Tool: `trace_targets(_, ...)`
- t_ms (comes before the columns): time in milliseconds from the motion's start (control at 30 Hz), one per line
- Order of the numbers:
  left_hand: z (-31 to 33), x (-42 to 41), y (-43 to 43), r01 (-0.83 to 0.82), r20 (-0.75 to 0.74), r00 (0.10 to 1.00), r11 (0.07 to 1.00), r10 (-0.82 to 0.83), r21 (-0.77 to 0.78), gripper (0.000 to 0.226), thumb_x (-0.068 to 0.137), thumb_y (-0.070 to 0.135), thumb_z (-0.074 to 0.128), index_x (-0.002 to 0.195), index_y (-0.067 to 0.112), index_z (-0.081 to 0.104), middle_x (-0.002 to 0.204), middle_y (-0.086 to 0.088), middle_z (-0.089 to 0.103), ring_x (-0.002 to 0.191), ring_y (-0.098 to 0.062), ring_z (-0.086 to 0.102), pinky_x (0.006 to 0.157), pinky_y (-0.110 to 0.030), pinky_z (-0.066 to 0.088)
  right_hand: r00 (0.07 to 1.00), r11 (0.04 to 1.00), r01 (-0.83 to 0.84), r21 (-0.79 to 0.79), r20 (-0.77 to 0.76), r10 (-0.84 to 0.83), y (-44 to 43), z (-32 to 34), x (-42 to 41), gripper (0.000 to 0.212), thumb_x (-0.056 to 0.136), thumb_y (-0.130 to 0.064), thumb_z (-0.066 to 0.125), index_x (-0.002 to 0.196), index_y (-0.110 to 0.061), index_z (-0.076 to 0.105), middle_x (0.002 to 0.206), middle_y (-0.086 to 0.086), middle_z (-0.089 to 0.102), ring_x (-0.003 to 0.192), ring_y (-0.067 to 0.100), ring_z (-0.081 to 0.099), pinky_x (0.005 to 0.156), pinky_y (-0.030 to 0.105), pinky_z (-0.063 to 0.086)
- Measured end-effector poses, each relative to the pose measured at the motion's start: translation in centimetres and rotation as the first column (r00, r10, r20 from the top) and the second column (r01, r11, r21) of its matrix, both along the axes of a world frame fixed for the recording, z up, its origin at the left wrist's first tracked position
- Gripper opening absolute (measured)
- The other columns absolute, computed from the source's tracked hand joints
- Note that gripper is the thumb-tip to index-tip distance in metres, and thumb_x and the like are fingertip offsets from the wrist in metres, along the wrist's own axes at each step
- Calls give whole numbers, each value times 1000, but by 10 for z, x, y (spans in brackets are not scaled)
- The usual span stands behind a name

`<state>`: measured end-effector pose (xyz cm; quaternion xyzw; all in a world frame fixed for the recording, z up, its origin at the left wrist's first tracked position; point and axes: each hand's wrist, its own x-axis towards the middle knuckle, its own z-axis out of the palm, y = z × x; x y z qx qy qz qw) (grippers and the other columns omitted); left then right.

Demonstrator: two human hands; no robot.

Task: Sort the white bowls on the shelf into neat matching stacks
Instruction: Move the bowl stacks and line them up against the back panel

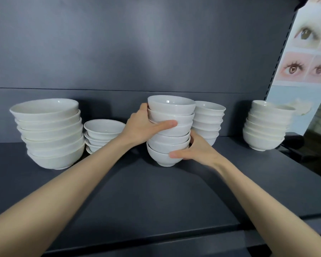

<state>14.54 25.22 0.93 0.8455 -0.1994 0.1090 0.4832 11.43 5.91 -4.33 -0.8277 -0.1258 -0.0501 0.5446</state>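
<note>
The dark shelf [156, 201] is being loaded with five piles of white bowls. The widest-bowl stack [48, 134] is being kept well left of the middle stack [171, 130], which is being held upright near the shelf's centre. The far-right stack [265, 127] is being left well apart to its right, the rear stack [208, 119] just behind its right side, and the short stack [102, 134] near its left. The middle stack is being gripped by the left hand [143, 128], thumb across its upper front, and clasped by the right hand [195, 151], thumb across its lowest bowl.
</note>
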Motion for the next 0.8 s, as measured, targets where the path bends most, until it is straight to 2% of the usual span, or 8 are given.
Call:
trace_targets(100,-3,-12,-2,-19,16,1000,1000,19,2,104,42,76,68,127,22,45,118,13,59,109,-14,57,94,-36,50,1000,1000,-5,4,1,5,-4,-1,-7,74,64,-12,86,127,-29,52,119,-12,67,109,6,63,90,35,55)
trace_targets(367,-7,-30,-13,-120,38,992,993,119,21,106,39,83,61,126,26,41,121,13,58,109,-16,57,94,-42,48,999,999,-54,-4,7,54,-15,0,-18,75,67,-7,85,128,-30,50,119,-14,66,109,1,62,88,25,53)
trace_targets(467,-10,-32,-15,-119,29,992,993,120,-16,105,40,81,64,128,28,38,125,14,55,111,-14,56,95,-42,48,996,996,-84,-3,14,84,-17,1,-18,76,67,-6,85,130,-29,49,121,-13,66,111,3,61,88,24,53)
trace_targets(633,-16,-28,-17,-41,-19,999,983,38,-177,99,41,70,76,125,34,38,130,12,50,117,-9,53,99,-39,48,989,989,-150,9,17,150,-16,1,-16,77,68,-3,83,128,-35,47,124,-13,64,113,2,60,90,23,51)
trace_targets(800,-19,-23,-20,5,-61,998,972,-20,-237,100,40,64,74,128,34,37,127,10,42,121,-9,46,104,-35,42,972,970,-234,57,14,234,-16,-1,-16,72,73,1,76,129,-33,47,128,-11,63,118,4,58,91,20,50)
